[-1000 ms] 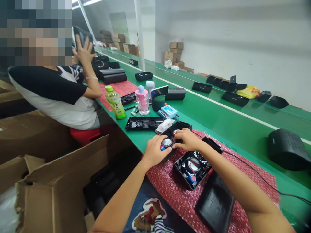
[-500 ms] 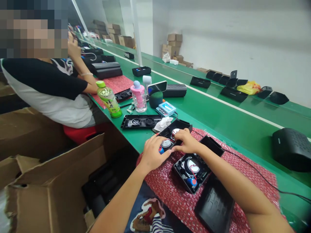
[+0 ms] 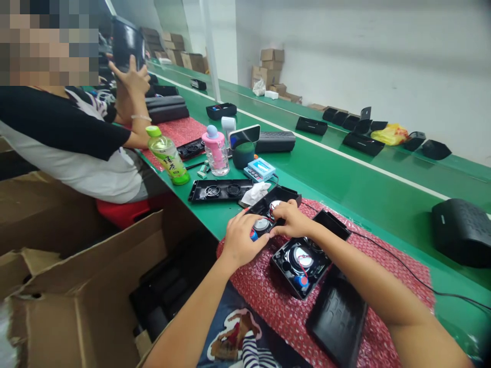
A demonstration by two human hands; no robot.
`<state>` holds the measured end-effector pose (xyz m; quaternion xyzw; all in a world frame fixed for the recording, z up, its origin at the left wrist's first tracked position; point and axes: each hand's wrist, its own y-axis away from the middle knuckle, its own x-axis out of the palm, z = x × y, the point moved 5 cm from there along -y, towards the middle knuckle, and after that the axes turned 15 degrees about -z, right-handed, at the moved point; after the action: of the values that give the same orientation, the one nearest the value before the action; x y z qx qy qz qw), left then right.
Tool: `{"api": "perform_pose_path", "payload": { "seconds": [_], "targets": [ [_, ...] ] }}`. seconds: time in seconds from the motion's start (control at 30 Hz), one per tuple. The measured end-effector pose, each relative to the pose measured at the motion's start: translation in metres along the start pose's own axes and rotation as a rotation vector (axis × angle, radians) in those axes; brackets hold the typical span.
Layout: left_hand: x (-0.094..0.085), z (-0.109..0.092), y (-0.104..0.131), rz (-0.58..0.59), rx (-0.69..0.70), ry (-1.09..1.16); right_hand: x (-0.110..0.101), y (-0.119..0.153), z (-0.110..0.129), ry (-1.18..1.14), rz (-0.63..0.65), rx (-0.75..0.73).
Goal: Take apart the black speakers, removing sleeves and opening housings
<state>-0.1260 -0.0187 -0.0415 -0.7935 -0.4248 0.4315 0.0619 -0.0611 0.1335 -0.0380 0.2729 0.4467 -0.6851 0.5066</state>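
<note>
My left hand (image 3: 242,240) is wrapped round the near end of an opened black speaker housing (image 3: 283,194). My right hand (image 3: 289,219) grips the same housing from the other side, and the two thumbs almost meet at its near edge. Inside it show round silver speaker drivers (image 3: 262,224), red wires and part of a blue cylinder, partly hidden by my fingers. Closer to me, a second open speaker housing (image 3: 299,260) lies on red bubble wrap (image 3: 253,301), with a driver and a blue-and-red cylinder inside. A black textured shell (image 3: 337,317) lies beside it, under my right forearm.
Left of my hands are a black panel (image 3: 220,190), a light-blue device (image 3: 260,168), a pink-topped bottle (image 3: 216,153) and a green drink bottle (image 3: 169,156). A black cable (image 3: 399,278) crosses the bubble wrap. A co-worker (image 3: 65,138) sits left. Cardboard boxes (image 3: 95,286) stand below the table edge.
The co-worker has raised a black shell in one hand. My view has shifted slightly; my hands keep the same hold on the housing.
</note>
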Motion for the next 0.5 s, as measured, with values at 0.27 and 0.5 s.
{"api": "perform_pose_path", "payload": {
  "seconds": [0.27,0.5],
  "targets": [
    [0.002,0.004,0.0,-0.004,-0.01,-0.045,0.0,-0.002,0.002,0.047,0.061,0.002],
    [0.008,-0.009,0.01,-0.051,0.14,-0.121,-0.093,0.066,0.027,0.192,-0.236,-0.064]
  ]
}}
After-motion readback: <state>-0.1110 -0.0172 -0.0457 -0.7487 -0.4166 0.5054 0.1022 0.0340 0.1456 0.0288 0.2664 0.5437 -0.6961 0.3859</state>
